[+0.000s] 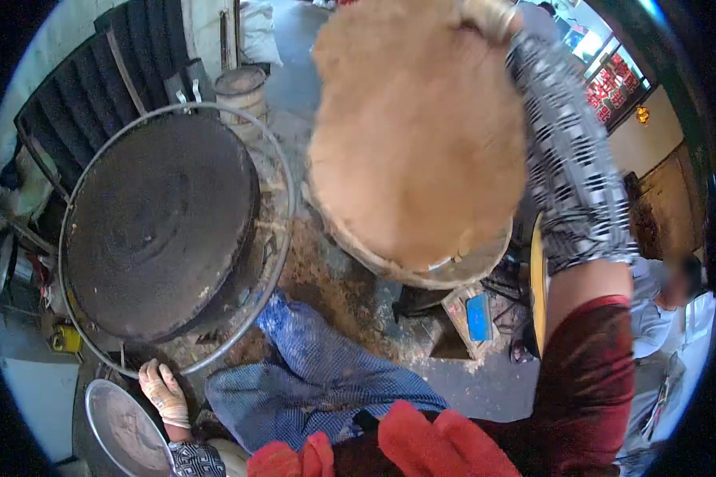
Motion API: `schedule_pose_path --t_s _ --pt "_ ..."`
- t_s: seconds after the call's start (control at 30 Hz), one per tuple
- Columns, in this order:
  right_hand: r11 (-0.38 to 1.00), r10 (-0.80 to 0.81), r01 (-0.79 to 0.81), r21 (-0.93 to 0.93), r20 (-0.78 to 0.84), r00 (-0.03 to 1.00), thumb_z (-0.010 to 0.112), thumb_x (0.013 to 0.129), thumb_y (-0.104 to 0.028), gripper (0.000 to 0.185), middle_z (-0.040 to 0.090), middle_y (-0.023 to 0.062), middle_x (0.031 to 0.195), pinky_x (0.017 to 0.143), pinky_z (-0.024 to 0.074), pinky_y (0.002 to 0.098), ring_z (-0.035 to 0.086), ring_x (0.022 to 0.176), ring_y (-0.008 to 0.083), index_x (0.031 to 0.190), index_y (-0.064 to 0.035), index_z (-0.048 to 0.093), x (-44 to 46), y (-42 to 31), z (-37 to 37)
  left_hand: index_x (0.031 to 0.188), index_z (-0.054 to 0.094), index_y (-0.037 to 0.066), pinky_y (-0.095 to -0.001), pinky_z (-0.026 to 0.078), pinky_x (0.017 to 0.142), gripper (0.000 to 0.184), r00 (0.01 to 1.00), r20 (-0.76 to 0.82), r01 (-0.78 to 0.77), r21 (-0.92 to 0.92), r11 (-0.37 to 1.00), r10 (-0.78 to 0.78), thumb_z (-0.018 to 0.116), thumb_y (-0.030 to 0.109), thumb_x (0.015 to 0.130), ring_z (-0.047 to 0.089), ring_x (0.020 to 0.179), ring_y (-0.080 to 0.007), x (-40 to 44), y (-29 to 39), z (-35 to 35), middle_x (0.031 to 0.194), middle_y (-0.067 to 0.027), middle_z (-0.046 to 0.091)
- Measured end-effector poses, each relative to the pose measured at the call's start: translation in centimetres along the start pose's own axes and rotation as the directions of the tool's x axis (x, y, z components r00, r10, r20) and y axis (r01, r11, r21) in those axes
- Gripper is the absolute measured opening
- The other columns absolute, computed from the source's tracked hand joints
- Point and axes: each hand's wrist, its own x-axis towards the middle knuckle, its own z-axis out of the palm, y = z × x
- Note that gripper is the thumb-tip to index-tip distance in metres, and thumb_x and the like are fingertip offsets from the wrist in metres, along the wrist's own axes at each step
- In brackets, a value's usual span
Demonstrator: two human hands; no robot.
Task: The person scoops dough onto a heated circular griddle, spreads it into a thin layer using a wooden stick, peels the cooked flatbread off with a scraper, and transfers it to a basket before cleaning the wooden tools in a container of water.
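Note:
A large, thin, round brown flatbread [418,135] hangs at the upper middle, slightly blurred. My right hand [489,17], in a pale glove, is closed on its far right edge. Beneath the flatbread is a round pale-rimmed stand or tub [422,278], its top mostly hidden. To the left sits a dark round griddle [159,226] with a metal ring [289,230] around it. My left hand [164,393], also gloved, has its fingers curled over the near part of that ring. Close beside this hand is a metal basin [127,429] with pale brown residue inside.
A blue box [478,318] rests on a small wooden stool or crate [453,326]. Behind the griddle stand a bucket [241,91] and a dark padded panel [95,87]. Another person [652,318] is at the right edge. Crumbs litter the floor [326,278].

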Motion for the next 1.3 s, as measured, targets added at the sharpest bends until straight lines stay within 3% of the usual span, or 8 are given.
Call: schedule_pose_path --t_s 0.27,0.4,0.43,0.87,1.1,1.13,1.2,1.3 --pt "0.954 0.298 -0.290 -0.077 0.131 0.945 0.063 0.079 -0.032 0.031 0.071 0.0120 0.094 0.082 0.0519 0.0347 0.067 0.092 0.0250 0.096 -0.0072 0.072 2.3 -13.8 5.6 0.122 0.055 0.005 -0.0560 0.018 0.114 0.048 0.900 0.399 -0.300 0.278 0.912 0.175 0.053 0.037 0.086 0.040 0.128 -0.0372 1.0 -4.8 -2.9 0.123 -0.0168 0.053" --pt "0.400 0.215 -0.208 0.893 0.130 0.968 0.055 0.084 -0.034 0.031 0.070 0.0118 0.094 0.084 0.0508 0.0460 0.068 0.087 0.0293 0.094 -0.0103 0.072 -2.4 -21.3 12.1 0.118 0.055 0.004 -0.0572 0.018 0.114 0.052 0.891 0.381 -0.356 0.251 0.900 0.247 0.056 0.039 0.080 0.043 0.123 -0.0383 2.3 -6.3 -3.5 0.117 -0.0172 0.054" --pt "0.902 0.315 -0.370 0.222 0.246 0.917 0.051 0.086 -0.028 0.028 0.070 0.0120 0.096 0.080 0.0516 0.0490 0.068 0.088 0.0268 0.097 -0.0131 0.072 -1.6 -25.1 20.9 0.112 0.055 0.004 -0.0577 0.018 0.114 0.049 0.870 0.439 -0.342 0.210 0.916 0.224 0.058 0.038 0.078 0.045 0.118 -0.0384 2.5 -6.4 -3.6 0.111 -0.0168 0.054" --pt "0.680 0.017 -0.506 0.531 0.678 0.735 0.059 0.084 -0.027 0.024 0.070 0.0155 0.093 0.073 0.0534 0.0421 0.068 0.086 0.0283 0.092 -0.0081 0.073 -8.3 -33.7 36.6 0.078 0.061 0.005 -0.0542 0.033 0.103 0.031 0.920 0.358 -0.246 0.211 0.946 0.159 0.074 0.030 0.066 0.057 0.076 -0.0337 3.6 7.8 -1.1 0.071 -0.0118 0.057" --pt "0.623 0.251 -0.571 0.534 0.555 0.793 0.052 0.091 -0.046 0.051 0.064 0.0274 0.106 0.084 0.0479 0.0448 0.062 0.097 0.0401 0.103 0.0017 0.065 -4.5 -33.7 28.9 0.069 0.063 0.006 -0.0474 0.043 0.066 0.030 0.959 0.175 0.260 -0.230 0.938 -0.223 0.067 0.036 0.066 0.057 0.063 -0.0354 7.0 26.2 5.3 0.061 -0.0111 0.058" --pt "0.665 0.224 -0.521 0.535 0.522 0.823 0.052 0.091 -0.046 0.051 0.064 0.0274 0.106 0.084 0.0479 0.0448 0.062 0.097 0.0401 0.103 0.0017 0.065 -3.4 -33.7 29.0 0.067 0.062 0.003 -0.0477 0.043 0.067 0.030 0.976 -0.216 -0.004 -0.194 0.981 -0.039 0.065 0.033 0.066 0.058 0.065 -0.0376 7.1 28.9 5.9 0.063 -0.0142 0.058" --pt "0.709 0.330 -0.392 0.586 0.215 0.919 0.055 0.090 -0.044 0.047 0.067 0.0259 0.095 0.079 0.0474 0.0462 0.062 0.089 0.0413 0.097 0.0022 0.064 -2.2 -33.8 31.9 0.084 0.067 0.006 -0.0467 0.050 0.070 0.036 0.883 0.365 -0.037 -0.573 0.819 0.295 0.062 0.038 0.070 0.066 0.078 -0.0347 3.2 35.8 6.4 0.083 -0.0178 0.064" --pt "0.929 0.366 -0.327 0.174 -0.308 0.878 0.056 0.091 -0.036 0.038 0.066 0.0161 0.081 0.075 0.0482 0.0415 0.062 0.082 0.0335 0.093 0.0018 0.062 -0.7 -37.3 23.9 0.090 0.067 0.011 -0.0469 0.051 0.069 0.044 0.740 0.113 -0.480 -0.602 0.638 0.663 0.062 0.052 0.073 0.067 0.082 -0.0293 -3.7 37.9 3.1 0.091 -0.0109 0.066"
